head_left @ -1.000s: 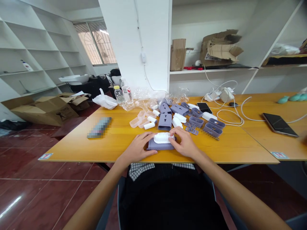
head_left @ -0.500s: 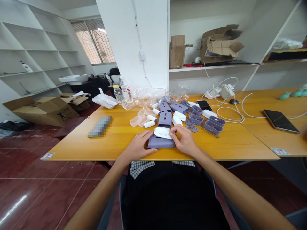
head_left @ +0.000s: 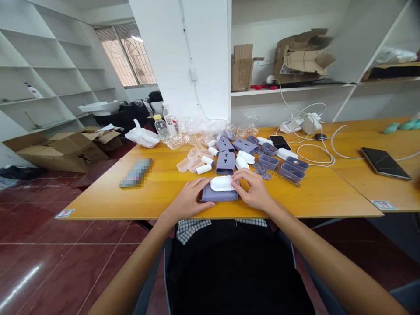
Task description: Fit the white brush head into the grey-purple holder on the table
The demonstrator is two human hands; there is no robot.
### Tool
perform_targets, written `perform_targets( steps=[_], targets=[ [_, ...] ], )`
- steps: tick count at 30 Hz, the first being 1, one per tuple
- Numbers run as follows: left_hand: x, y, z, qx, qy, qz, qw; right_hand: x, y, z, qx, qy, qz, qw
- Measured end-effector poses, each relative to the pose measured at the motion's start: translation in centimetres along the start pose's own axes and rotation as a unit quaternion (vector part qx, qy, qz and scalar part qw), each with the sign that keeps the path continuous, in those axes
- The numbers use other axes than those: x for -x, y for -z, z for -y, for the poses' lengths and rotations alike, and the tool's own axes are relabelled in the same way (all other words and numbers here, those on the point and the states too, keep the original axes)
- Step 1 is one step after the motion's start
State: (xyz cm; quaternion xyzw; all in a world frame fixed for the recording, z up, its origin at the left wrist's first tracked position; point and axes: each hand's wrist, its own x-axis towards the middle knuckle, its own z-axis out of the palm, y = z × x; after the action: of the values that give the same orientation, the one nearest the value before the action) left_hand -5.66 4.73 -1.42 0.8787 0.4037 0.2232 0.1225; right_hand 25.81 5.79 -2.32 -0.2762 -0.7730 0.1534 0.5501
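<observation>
A white scrub brush [head_left: 220, 183] with its bristles facing up and away lies level against the top of a purple plastic holder [head_left: 219, 196] at the table's front edge. My right hand [head_left: 254, 189] pinches the brush's right end between thumb and fingers. My left hand [head_left: 187, 199] grips the holder's left end, thumb along its front and fingers behind. Just behind stands another purple holder [head_left: 225, 162] with a slot in its face. More white brushes [head_left: 242, 162] lie to its right. Fingers partly hide the brush's right end.
Pale pink cups [head_left: 185, 164] and white rollers [head_left: 204, 169] lie left of centre. Purple trays [head_left: 291, 172], a phone [head_left: 279, 142] and white cables [head_left: 315, 151] are to the right. Clear plastic wrap [head_left: 210, 131] and bottles [head_left: 161, 128] stand at the back. A blurred grey object [head_left: 136, 173] lies left.
The white brush has shifted slightly and turned more level over the holder, with my right hand moving along. My left hand keeps its grip on the holder.
</observation>
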Motion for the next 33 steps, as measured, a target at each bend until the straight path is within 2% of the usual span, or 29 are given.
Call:
perform_targets(
  steps=[15,22,29,33],
  targets=[
    [-0.1,0.1,-0.2,0.000,-0.003,-0.005,1.000,0.3,-0.5,0.0,0.023,-0.023,0.058,0.998],
    [-0.1,0.1,-0.3,-0.003,0.000,-0.010,1.000,0.8,-0.8,-0.6,0.051,-0.082,0.089,0.991],
    [-0.2,-0.4,-0.4,0.015,0.027,-0.035,0.999,0.3,-0.3,-0.7,0.056,-0.058,0.097,0.992],
    [-0.3,-0.7,-0.3,0.029,0.025,-0.050,0.998,0.4,-0.3,-0.7,0.054,-0.077,0.103,0.990]
  ],
)
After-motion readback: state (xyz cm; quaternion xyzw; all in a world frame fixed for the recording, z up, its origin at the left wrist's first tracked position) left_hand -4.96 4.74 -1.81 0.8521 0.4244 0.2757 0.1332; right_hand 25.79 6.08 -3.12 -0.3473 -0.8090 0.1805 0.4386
